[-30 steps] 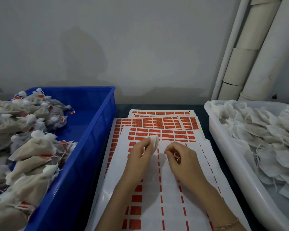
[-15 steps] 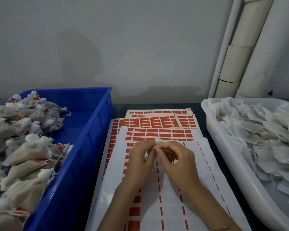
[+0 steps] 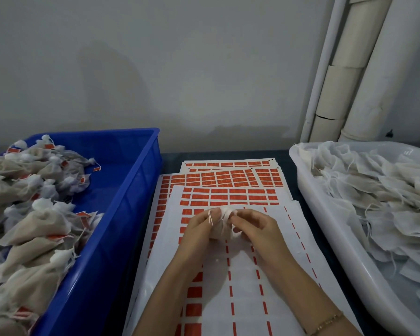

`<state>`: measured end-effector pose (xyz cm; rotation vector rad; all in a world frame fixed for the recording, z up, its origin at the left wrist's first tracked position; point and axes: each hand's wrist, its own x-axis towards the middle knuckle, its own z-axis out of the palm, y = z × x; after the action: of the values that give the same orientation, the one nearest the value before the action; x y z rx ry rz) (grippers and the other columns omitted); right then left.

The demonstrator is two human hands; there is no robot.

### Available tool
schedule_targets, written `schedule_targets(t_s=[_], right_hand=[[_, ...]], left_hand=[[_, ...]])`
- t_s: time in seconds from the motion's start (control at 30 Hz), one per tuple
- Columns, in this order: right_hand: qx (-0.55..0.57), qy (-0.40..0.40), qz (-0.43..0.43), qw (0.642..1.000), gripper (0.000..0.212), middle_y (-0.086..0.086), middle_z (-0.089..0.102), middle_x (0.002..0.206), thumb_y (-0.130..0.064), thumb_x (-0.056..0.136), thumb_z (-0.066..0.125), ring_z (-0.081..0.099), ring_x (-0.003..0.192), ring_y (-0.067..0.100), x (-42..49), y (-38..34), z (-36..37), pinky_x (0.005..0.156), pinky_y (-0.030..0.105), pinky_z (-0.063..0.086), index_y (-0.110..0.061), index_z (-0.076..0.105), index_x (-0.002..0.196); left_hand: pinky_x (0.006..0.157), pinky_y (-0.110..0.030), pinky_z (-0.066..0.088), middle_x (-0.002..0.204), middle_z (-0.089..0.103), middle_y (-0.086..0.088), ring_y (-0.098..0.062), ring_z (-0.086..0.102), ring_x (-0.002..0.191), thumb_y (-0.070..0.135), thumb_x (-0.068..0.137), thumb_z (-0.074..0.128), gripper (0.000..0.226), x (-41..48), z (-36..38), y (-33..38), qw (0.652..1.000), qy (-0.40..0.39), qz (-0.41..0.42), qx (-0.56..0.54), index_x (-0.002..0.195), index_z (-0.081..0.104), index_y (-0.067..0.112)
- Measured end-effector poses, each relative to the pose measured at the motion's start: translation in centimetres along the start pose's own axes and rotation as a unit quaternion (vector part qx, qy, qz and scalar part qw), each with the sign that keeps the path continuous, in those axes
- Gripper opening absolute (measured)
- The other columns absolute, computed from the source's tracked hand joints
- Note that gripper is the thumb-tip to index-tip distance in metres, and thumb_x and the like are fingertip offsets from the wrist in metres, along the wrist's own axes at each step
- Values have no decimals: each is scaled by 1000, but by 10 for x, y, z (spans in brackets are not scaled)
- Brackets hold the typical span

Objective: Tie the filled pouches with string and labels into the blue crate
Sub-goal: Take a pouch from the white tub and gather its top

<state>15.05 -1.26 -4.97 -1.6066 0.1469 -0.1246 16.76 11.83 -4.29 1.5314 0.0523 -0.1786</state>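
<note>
The tying step looks to be in hand: one pouch (image 3: pixel 218 230) is held just above the top label sheet (image 3: pixel 230 270), midway between the blue crate (image 3: pixel 134 195) and the white tub (image 3: pixel 330 241) of loose pouches (image 3: pixel 374 197); it is not yet in the crate. The left hand (image 3: pixel 199 230) curls round the pouch's body, thumb and fingers closed on the cloth, a loose end of string (image 3: pixel 210 218) lying over its fingers; the right hand (image 3: pixel 256 226) faces it, fingertips pinching the string at the gathered neck — whether a knot is already drawn I cannot tell. Both forearms run in from the lower edge, wrists low and near the sheet, the hands all but touching. By my judgement the next move calls for a firm pull to close the neck, then a red label (image 3: pixel 237 197) from the sheets; only then does the pouch go left among the tied pouches (image 3: pixel 37 226).
</note>
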Motion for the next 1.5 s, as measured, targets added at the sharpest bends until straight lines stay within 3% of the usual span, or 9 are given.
schedule_targets(t_s=[0.07, 0.13, 0.27, 0.43, 0.57, 0.83, 1.03, 1.23, 1.5], right_hand=[[34, 11, 14, 999, 12, -8, 69, 95, -26, 83, 70, 64, 89, 15, 0, 0, -2, 82, 25, 55, -28, 67, 95], [26, 35, 8, 999, 14, -8, 69, 95, -27, 83, 70, 65, 86, 13, -1, 0, -2, 79, 23, 55, -28, 65, 96], [-33, 39, -76, 996, 15, -10, 69, 86, -26, 84, 69, 66, 77, 5, -3, 0, -2, 63, 10, 50, -29, 59, 95], [-222, 80, -220, 946, 20, -18, 62, 88, -13, 86, 67, 60, 78, 1, -5, 2, 2, 69, -1, 44, -33, 61, 84], [-276, 99, -275, 916, 14, -8, 66, 88, -10, 80, 73, 56, 71, 0, -6, 6, 0, 64, -2, 40, -20, 72, 89], [-244, 95, -272, 926, 20, 2, 72, 86, -11, 73, 78, 57, 67, -2, -2, 4, -7, 64, -4, 41, -12, 76, 93], [-213, 89, -277, 933, 21, 0, 72, 90, -13, 73, 77, 59, 74, -2, -2, 4, -9, 70, -4, 41, -12, 75, 94], [-220, 79, -312, 921, 27, -1, 70, 90, -24, 72, 70, 56, 74, -4, -6, 0, -5, 66, -1, 44, -10, 75, 94], [-224, 74, -366, 900, 22, 1, 65, 85, -19, 71, 74, 56, 74, 3, -9, 2, -3, 67, 4, 49, -7, 75, 90]], left_hand=[[60, -20, 53, 85, 70, 9, -13, 69, 78, 29, 90, 59, 5, -2, 1, 0, 1000, 9, -5, -11, 88, 63, 29], [60, -19, 53, 89, 70, 7, -14, 68, 81, 27, 90, 61, 3, -4, 1, 2, 999, 10, -22, -31, 89, 63, 28], [82, -31, 55, 109, 65, -5, -23, 64, 99, 23, 91, 60, 14, -3, -2, 6, 993, 4, -62, -96, 104, 58, 21], [92, -38, 52, 116, 63, -12, -29, 61, 106, 19, 93, 57, 20, -5, -1, 9, 989, -16, -73, -124, 112, 57, 14], [100, -47, 46, 121, 59, -19, -34, 58, 111, 17, 94, 55, 29, -4, -1, 9, 991, -28, -77, -109, 119, 56, 4], [69, -26, 53, 91, 67, -8, -18, 65, 82, 25, 88, 61, 25, -3, -9, 11, 990, -86, -66, -91, 102, 67, 4], [77, -26, 53, 101, 70, -7, -23, 66, 94, 35, 76, 67, 35, -5, -15, 11, 993, -100, -26, -54, 104, 73, 15], [71, -25, 53, 95, 70, -4, -20, 68, 85, 39, 68, 71, 43, -6, -13, 11, 994, -93, -8, -51, 104, 71, 14], [63, -22, 53, 85, 70, 2, -18, 64, 80, 35, 69, 68, 21, -5, -12, 11, 995, -99, -8, -34, 87, 72, 25]])
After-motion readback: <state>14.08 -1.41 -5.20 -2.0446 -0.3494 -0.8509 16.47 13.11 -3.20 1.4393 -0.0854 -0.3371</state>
